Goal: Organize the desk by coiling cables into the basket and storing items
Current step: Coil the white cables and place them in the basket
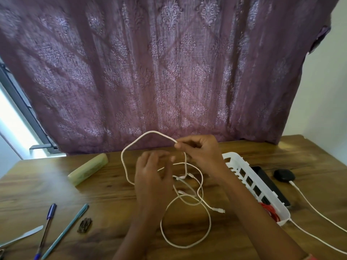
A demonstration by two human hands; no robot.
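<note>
**Coiling the white cable above the counter**

The right hand (199, 152) pinches the white cable (155, 131) between thumb and fingertips and holds a big loop up off the counter (112, 199). The rest of the cable trails down in loose curls in front of the person. The left hand (152, 173) hovers just beside the right, its fingers loosely bent and blurred, so I cannot tell whether it grips a strand. The basket (236, 162) stands near, to the right.

To do this step well, I would keep the right-hand pinch as the fixed gathering point. The left hand can then feed even loops into it, following the cable's natural curl without forcing it. The strands on the counter cross one another, so they probably need easing apart first, or a plug end could snag. The loops should end up small enough for the narrow basket.

By count:
- one basket, with one red cable (270, 211) inside
- at least three plug ends among the loose white strands, so possibly two cables and not one
- two more white leads (308, 201) at the far right
- two pens (46, 228)
- one green case (88, 169)
- one brown clip (84, 225)
- one black puck (284, 175)
</note>
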